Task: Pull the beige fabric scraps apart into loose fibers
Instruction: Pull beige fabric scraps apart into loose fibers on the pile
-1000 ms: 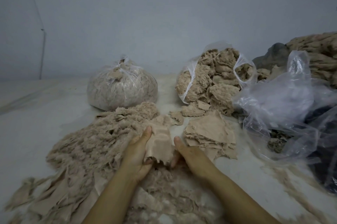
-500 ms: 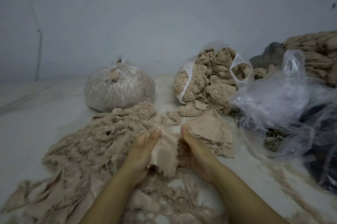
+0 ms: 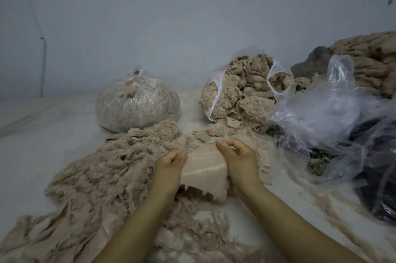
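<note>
While both hands pinch opposite edges of one beige fabric scrap (image 3: pixel 203 168), the piece hangs stretched between them just above the pile of loose fibers (image 3: pixel 120 166). The left hand (image 3: pixel 169 165) has its grip clamped on the scrap's left edge, thumb on top and fingers curled under; the right hand (image 3: pixel 240 157) is clamped likewise on the right edge, knuckles bent over the cloth. Faint ribs run across the taut middle, and the lower edge is already frayed.

The likeliest trouble is that the weave holds. Pulled evenly across its width, the scrap may only stretch, or tear into two smaller flat pieces instead of coming loose as fibers. A pinch taken so near the margin could also slip, leaving just a few threads in the fingers.

A second risk is sorting. Flat untorn scraps (image 3: pixel 261 162) lie just beyond the right hand, and more lie at the near left edge of the fiber pile, so a half-worked piece dropped here could pass as finished. Fine fluff already strews the white surface (image 3: pixel 42 145) toward the empty plastic bag (image 3: pixel 321 117).
</note>
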Demonstrator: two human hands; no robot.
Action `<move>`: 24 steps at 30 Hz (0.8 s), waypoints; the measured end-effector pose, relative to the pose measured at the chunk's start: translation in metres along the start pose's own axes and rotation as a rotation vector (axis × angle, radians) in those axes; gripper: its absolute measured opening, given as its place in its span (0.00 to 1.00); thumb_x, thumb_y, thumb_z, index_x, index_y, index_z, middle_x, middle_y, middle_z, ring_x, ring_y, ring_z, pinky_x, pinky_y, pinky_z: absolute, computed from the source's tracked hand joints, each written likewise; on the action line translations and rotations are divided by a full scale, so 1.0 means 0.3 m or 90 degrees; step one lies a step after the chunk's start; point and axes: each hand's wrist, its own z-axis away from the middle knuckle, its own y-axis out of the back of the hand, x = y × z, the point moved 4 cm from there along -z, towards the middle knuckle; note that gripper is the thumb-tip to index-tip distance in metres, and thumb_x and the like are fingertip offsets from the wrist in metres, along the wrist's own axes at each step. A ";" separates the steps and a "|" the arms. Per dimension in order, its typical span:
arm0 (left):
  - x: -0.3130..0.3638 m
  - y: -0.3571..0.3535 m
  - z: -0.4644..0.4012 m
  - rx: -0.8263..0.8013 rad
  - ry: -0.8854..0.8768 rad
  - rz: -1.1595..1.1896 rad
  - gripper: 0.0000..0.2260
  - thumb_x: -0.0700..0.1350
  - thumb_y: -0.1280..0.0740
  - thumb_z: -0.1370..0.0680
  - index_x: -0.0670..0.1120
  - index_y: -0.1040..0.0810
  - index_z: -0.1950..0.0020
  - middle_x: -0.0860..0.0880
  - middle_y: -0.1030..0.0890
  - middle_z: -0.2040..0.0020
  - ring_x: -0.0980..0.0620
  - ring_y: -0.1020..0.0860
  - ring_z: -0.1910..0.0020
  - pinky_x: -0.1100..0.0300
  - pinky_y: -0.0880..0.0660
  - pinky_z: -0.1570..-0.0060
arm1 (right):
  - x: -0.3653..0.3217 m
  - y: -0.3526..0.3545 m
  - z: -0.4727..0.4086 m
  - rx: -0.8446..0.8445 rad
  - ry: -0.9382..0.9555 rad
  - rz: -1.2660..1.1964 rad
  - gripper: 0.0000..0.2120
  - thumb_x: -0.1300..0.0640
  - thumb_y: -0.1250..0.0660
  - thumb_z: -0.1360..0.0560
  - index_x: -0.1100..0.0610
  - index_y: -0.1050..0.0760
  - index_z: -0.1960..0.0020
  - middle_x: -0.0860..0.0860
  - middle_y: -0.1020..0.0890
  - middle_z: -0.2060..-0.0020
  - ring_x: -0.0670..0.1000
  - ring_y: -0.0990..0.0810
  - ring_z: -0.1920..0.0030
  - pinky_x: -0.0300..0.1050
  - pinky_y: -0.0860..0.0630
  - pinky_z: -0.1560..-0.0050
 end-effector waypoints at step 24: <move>-0.011 -0.089 -0.016 -0.074 0.019 -0.065 0.12 0.39 0.37 0.21 0.45 0.26 0.64 0.53 0.29 0.75 0.56 0.33 0.76 0.65 0.35 0.76 | 0.050 -0.001 0.033 -0.274 -0.062 0.200 0.25 0.35 0.44 0.26 0.56 0.31 0.66 0.51 0.29 0.71 0.45 0.32 0.68 0.37 0.34 0.64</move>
